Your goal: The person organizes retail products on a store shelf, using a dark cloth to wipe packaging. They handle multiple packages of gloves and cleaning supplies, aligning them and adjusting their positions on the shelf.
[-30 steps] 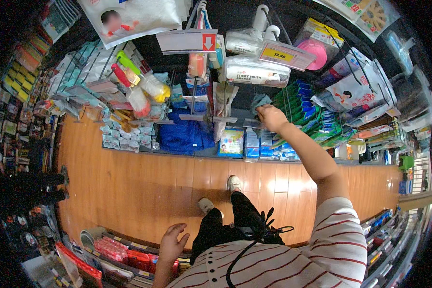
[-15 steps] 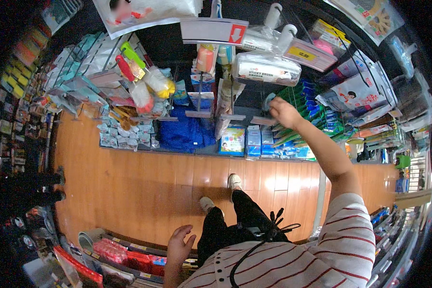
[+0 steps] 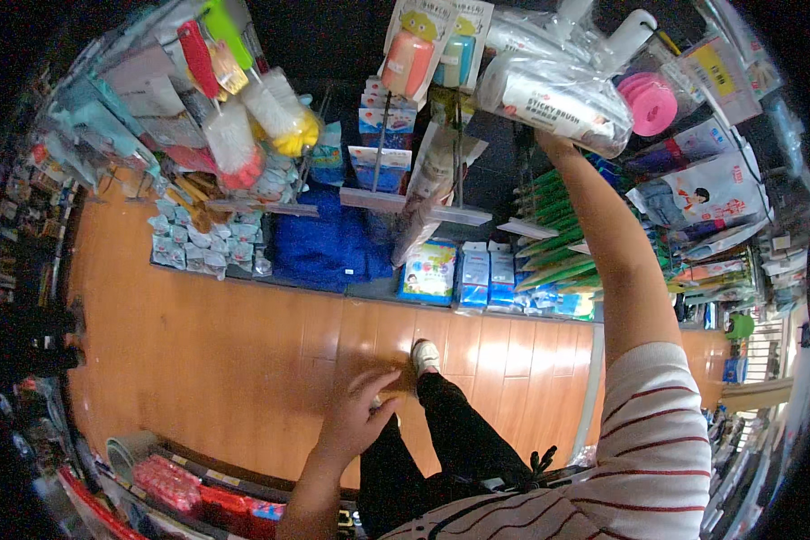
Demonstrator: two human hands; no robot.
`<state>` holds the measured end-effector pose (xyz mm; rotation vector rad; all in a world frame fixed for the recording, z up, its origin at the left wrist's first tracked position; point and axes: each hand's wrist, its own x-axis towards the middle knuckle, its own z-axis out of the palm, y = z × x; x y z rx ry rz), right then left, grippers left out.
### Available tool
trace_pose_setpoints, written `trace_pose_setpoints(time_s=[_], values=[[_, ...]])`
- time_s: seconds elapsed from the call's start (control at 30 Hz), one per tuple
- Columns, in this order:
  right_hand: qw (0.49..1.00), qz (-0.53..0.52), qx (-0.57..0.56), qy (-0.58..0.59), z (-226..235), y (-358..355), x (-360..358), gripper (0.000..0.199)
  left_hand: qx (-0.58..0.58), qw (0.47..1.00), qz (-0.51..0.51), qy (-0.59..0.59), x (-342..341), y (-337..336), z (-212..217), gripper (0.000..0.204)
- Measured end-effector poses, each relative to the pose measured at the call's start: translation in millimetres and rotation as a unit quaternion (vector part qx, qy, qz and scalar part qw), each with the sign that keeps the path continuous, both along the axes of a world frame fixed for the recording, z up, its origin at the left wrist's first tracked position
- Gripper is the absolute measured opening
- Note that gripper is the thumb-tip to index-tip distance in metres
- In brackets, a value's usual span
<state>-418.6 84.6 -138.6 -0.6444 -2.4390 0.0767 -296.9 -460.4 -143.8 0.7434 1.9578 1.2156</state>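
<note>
My right arm reaches up to the hanging rack. Its hand (image 3: 556,144) is mostly hidden behind a bagged white lint roller (image 3: 553,101), so its fingers and anything in them do not show. More wrapped rollers with white handles hang behind that one. Beside them is a round pink item (image 3: 648,103) in clear wrap. My left hand (image 3: 362,416) hovers over the floor in front of my legs, thumb and fingers apart, holding nothing.
Duster-like brushes (image 3: 279,112) with plastic wrap hang at the left. Green-packed goods (image 3: 553,225) hang below my right forearm. Blue folded fabric (image 3: 328,243) and small blue packs (image 3: 488,274) line the bottom shelf. Behind me stands a low shelf with red packages (image 3: 166,481).
My right hand has moved up from the bare hook area to behind the lint roller. My left hand has risen and come forward. The rack appears closer, with the view shifted.
</note>
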Motion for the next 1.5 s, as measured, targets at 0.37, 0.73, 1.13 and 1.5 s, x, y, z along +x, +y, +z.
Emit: trace_pose_setpoints(time_s=[0.37, 0.73, 1.13, 1.5], values=[[0.988, 0.043, 0.073, -0.128, -5.3, 13.3, -39.5, 0.039, 0.126, 0.987, 0.054, 0.090, -40.6, 82.3, -48.7, 0.048], [0.831, -0.034, 0.433, -0.347, -37.8, 85.8, -72.9, 0.038, 0.230, 0.948, 0.077, 0.204, -57.4, 144.0, -50.5, 0.071], [0.981, 0.109, 0.100, -0.127, 6.0, 11.8, -76.7, 0.035, 0.128, 0.851, 0.044, 0.507, -79.8, 176.3, -42.6, 0.070], [0.971, 0.051, 0.117, -0.200, 34.3, -7.5, -83.4, 0.034, 0.138, 0.765, 0.054, 0.627, -107.9, 186.3, -60.3, 0.070]])
